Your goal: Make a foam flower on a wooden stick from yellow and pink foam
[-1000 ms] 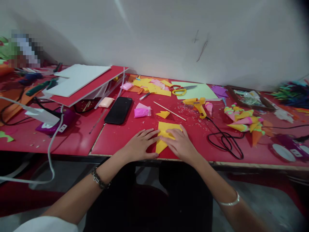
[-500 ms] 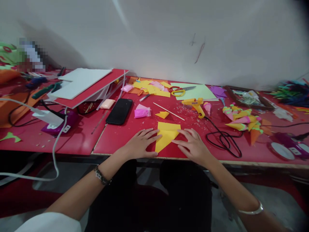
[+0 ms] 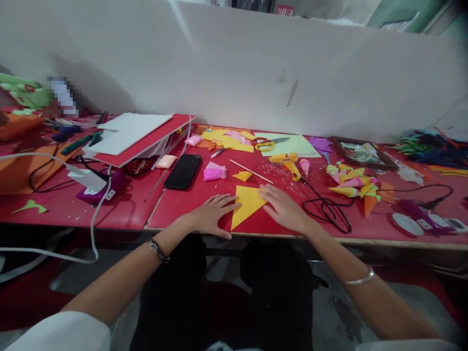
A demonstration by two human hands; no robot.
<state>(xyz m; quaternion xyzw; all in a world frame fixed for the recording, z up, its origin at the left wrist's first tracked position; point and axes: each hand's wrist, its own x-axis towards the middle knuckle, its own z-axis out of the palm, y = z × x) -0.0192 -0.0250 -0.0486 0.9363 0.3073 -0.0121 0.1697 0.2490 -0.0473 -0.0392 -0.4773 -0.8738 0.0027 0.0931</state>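
A yellow sheet of paper [image 3: 246,205], now a triangle with one point toward me, lies flat at the table's front edge. My left hand [image 3: 212,214] rests on the table with fingers spread, its fingertips on the paper's left edge. Stretched out over the upper right corner of the paper is my right hand [image 3: 283,207], its fingers side by side and hiding that corner. Just beyond the paper sit a small folded yellow piece [image 3: 243,176] and a thin wooden stick [image 3: 251,171].
Farther back are a yellow glue gun [image 3: 287,163] with a black cord, scissors [image 3: 266,145] on pale green paper, and small paper cones [image 3: 356,181]. A phone [image 3: 183,171] and a pink packet [image 3: 214,173] lie left of centre. White boards [image 3: 133,127] lean at the left.
The paper's top part has been folded down, turning its outline into a triangle. My right hand has moved up to the upper right corner. The head view has tilted up slightly.
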